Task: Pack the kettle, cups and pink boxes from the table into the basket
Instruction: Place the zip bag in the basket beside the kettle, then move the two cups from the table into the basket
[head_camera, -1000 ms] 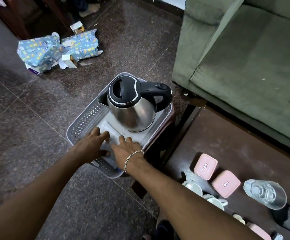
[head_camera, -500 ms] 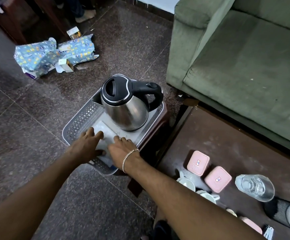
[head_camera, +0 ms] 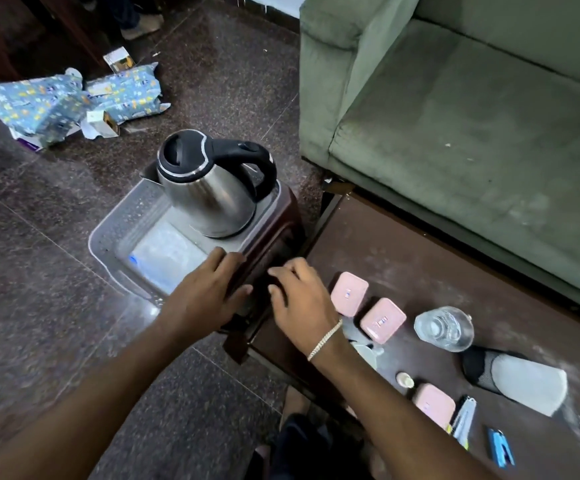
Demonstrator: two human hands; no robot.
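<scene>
A steel kettle (head_camera: 209,195) with a black lid and handle stands upright in the grey perforated basket (head_camera: 108,237), which rests on a dark stool. My left hand (head_camera: 209,292) hovers over the basket's near right corner, fingers spread, holding nothing. My right hand (head_camera: 299,299), with a bracelet at the wrist, is over the gap between stool and brown table (head_camera: 420,268), empty. Two pink boxes (head_camera: 349,294) (head_camera: 382,320) lie just right of it. A third pink box (head_camera: 433,405) lies nearer me. A white cup (head_camera: 368,351) is mostly hidden behind my right forearm.
A clear glass jar (head_camera: 444,329) lies on the table beside a sock (head_camera: 520,379), a small bottle (head_camera: 404,379) and blue items (head_camera: 501,452). A green sofa (head_camera: 472,133) borders the table. Wrapped parcels (head_camera: 74,102) lie on the stone floor.
Both hands have pulled back out of the basket and shifted right toward the table. The camera view has swung right, showing more of the table. The kettle stays in the basket.
</scene>
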